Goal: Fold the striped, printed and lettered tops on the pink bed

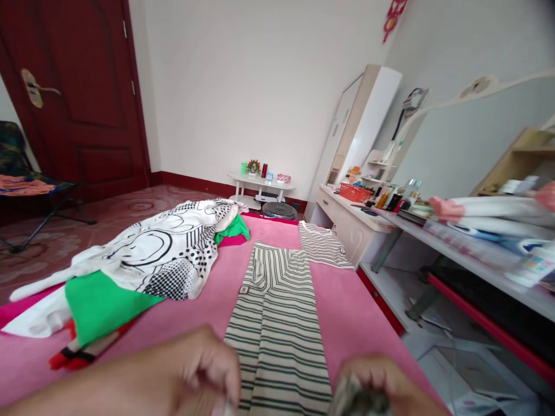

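Observation:
A pair of cream trousers (277,312) with dark stripes lies spread on the pink bed, its waist far from me and a small "R" label at its left side. My left hand (208,370) is closed at the left of the near legs, with a pale bit of cloth showing at its fingertips. On the other side, my right hand (381,372) is closed round a bunched piece of striped cloth, blurred and cut off by the lower edge. The trouser hems are out of view. Beyond the waist, to the right, lies a matching striped top (323,245).
A heap of clothes (151,248), white with black print over green, covers the bed's left side. The pink bed cover (203,312) shows between. A dressing table (347,211) with bottles and a shelf unit (459,254) line the right. A low white table (260,179) stands beyond.

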`<state>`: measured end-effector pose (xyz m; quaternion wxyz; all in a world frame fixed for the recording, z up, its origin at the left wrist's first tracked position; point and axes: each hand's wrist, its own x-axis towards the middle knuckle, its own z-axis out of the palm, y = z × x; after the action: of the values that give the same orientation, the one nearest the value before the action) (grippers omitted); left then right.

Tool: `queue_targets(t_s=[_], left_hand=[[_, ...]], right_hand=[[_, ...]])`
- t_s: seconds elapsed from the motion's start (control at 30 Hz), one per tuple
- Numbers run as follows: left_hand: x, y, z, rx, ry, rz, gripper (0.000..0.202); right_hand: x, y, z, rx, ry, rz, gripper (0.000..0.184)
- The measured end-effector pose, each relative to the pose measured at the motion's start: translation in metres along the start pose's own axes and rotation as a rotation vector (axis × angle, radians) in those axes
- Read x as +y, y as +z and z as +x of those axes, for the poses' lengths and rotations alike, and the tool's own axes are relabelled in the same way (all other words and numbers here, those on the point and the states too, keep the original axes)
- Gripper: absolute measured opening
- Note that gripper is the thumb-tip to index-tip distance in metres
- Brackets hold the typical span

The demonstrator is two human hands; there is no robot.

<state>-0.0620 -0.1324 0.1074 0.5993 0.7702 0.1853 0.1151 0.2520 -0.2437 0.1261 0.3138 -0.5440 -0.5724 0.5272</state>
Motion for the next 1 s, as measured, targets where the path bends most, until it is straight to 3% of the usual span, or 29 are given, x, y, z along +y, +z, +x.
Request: queue_targets(t_s=[0.13, 0.23, 0.3, 0.4, 0.5, 0.6, 0.77, 0.9, 1.0], left_hand=[[0.009, -0.071, 0.087, 0.443, -0.037, -0.154, 0.032], [-0.023, -0.115, 0.153, 0.809, -0.159, -0.156, 0.042], [-0.058, -0.126, 0.18, 0.959, -0.211, -0.058, 0.048], [-0.108, -0.117, 0.195, 0.992, -0.165, 0.117, 0.046], [-0.133, -0.101, 0.195, 0.961, -0.062, 0.455, 0.047], [-0.133, -0.093, 0.192, 0.956, -0.071, 0.628, 0.043], [-0.122, -0.088, 0.19, 1.056, -0.021, 0.82, 0.034], [-0.12, -0.081, 0.187, 0.969, 0.102, 0.885, 0.025], [-0.112, -0.073, 0.177, 0.857, 0.16, 0.833, 0.022]], right_hand=[[-0.022, -0.053, 0.099, 0.361, -0.071, 0.252, 0.022], [0.006, -0.085, 0.176, 0.599, -0.05, 0.313, 0.027], [0.042, -0.092, 0.213, 0.76, -0.045, 0.225, 0.04], [0.094, -0.086, 0.238, 0.853, -0.188, -0.038, 0.053], [0.115, -0.078, 0.24, 0.818, -0.303, -0.261, 0.051], [0.109, -0.077, 0.237, 0.791, -0.286, -0.371, 0.044], [0.099, -0.073, 0.233, 0.822, -0.298, -0.468, 0.037], [0.103, -0.071, 0.231, 0.838, -0.363, -0.397, 0.034], [0.103, -0.071, 0.222, 0.78, -0.351, -0.314, 0.036]])
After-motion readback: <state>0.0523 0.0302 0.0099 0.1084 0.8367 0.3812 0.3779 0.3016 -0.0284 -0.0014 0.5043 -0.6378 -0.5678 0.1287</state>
